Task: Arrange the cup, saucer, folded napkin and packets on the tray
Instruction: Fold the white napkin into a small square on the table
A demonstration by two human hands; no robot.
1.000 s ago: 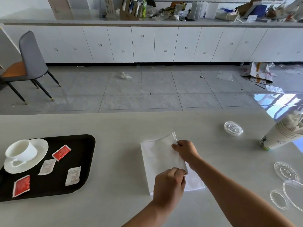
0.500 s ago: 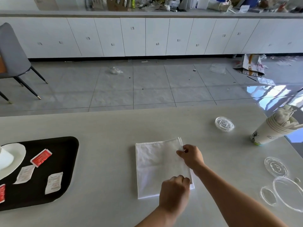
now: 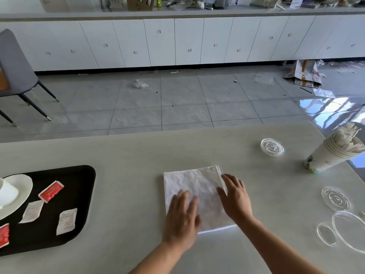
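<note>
A white napkin point(image 3: 195, 184), folded into a rectangle, lies flat on the pale table in the middle. My left hand point(image 3: 182, 218) rests palm down on its near left part, fingers spread. My right hand point(image 3: 235, 196) lies flat on its right edge, fingers apart. At the left edge sits a black tray point(image 3: 79, 194). It carries a white saucer point(image 3: 21, 186) with a white cup point(image 3: 7, 192), cut off by the frame, plus red packets point(image 3: 51, 191) and white packets point(image 3: 66, 221).
A stack of paper cups point(image 3: 331, 153) stuffed with white paper stands at the right. Clear plastic lids point(image 3: 272, 147) point(image 3: 335, 198) point(image 3: 349, 230) lie around it. Past the table's far edge are tiled floor, a grey chair point(image 3: 15, 76) and white cabinets.
Both hands let go of the napkin's right edge and now lie flat and open on it. The napkin's raised flap is down. The view shifted right, cutting off the cup.
</note>
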